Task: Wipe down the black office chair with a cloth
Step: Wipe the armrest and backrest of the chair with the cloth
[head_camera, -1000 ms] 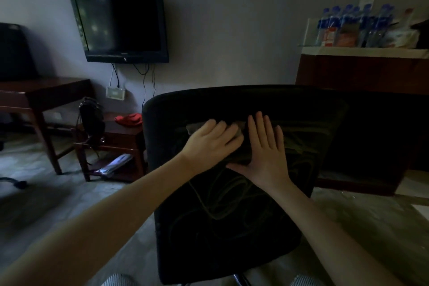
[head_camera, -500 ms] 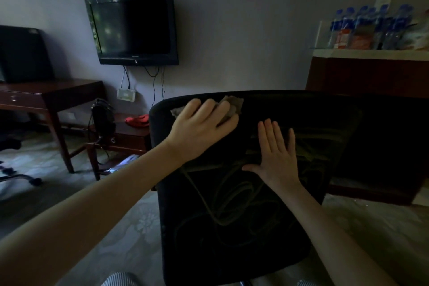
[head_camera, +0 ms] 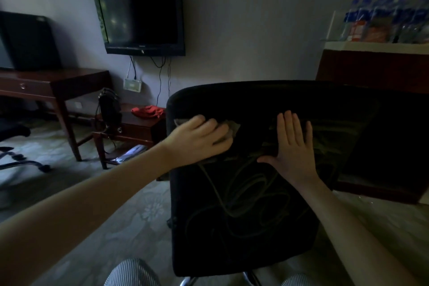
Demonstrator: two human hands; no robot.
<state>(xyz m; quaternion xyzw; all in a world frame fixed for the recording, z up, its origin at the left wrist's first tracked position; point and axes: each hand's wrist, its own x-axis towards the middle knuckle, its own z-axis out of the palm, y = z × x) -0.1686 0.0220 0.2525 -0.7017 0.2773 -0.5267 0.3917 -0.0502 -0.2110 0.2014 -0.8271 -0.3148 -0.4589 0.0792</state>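
The black office chair point(head_camera: 243, 227) fills the centre of the view, its back turned to me and streaked with pale wipe marks. A greyish cloth point(head_camera: 234, 128) lies on the upper left part of that back. My left hand point(head_camera: 199, 140) lies on top of the cloth with straight fingers and presses it against the chair; only the cloth's edges show around it. My right hand point(head_camera: 291, 146) lies flat on the chair back to the right of the cloth, fingers straight and pointing up.
A wall television point(head_camera: 141, 16) hangs ahead. A dark wooden desk point(head_camera: 53, 83) stands at the left, with a low side table point(head_camera: 132, 127) carrying a red cloth and a black bag. A cabinet point(head_camera: 376, 69) with several water bottles stands at the right. Another chair's base point(head_camera: 21, 160) shows far left.
My left hand slid the cloth up to the chair's top left edge, then down a little to where it lies now. My right hand stayed flat on the chair back.
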